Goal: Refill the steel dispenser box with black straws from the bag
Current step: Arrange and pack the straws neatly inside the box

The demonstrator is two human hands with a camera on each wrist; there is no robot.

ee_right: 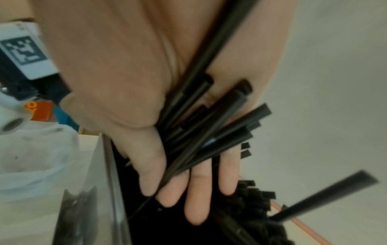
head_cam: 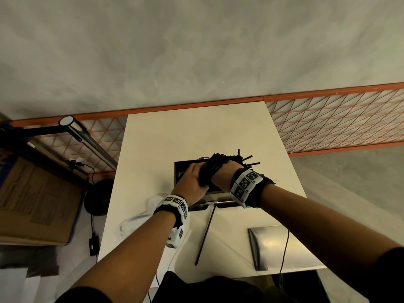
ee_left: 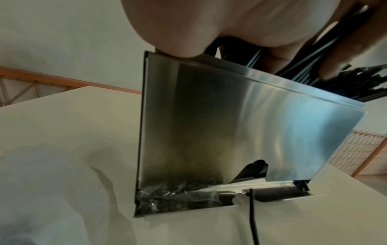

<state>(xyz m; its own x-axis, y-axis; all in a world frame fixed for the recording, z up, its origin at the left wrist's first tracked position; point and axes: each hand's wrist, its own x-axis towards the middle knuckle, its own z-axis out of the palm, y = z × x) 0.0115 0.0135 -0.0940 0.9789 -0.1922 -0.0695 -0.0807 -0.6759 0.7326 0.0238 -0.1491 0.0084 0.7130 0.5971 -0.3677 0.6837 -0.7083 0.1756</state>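
Both hands hold a bundle of black straws (head_cam: 215, 166) over the open top of the steel dispenser box (head_cam: 179, 169) in the middle of the white table (head_cam: 196, 132). My left hand (head_cam: 193, 178) wraps the bundle's near end, with its thumb by the box rim. My right hand (head_cam: 226, 170) grips the bundle from the right. In the right wrist view the black straws (ee_right: 211, 122) pass between thumb and fingers (ee_right: 195, 199), which point down into the box onto more straws (ee_right: 255, 207). The left wrist view shows the box front (ee_left: 230, 124) and the black straws (ee_left: 339, 53) above it.
One loose straw (head_cam: 206, 235) lies on the table in front of the box. The steel lid (head_cam: 270, 246) lies flat at the near right. A crumpled clear plastic bag (head_cam: 140, 217) sits at the near left. An orange mesh railing (head_cam: 338, 119) runs behind the table.
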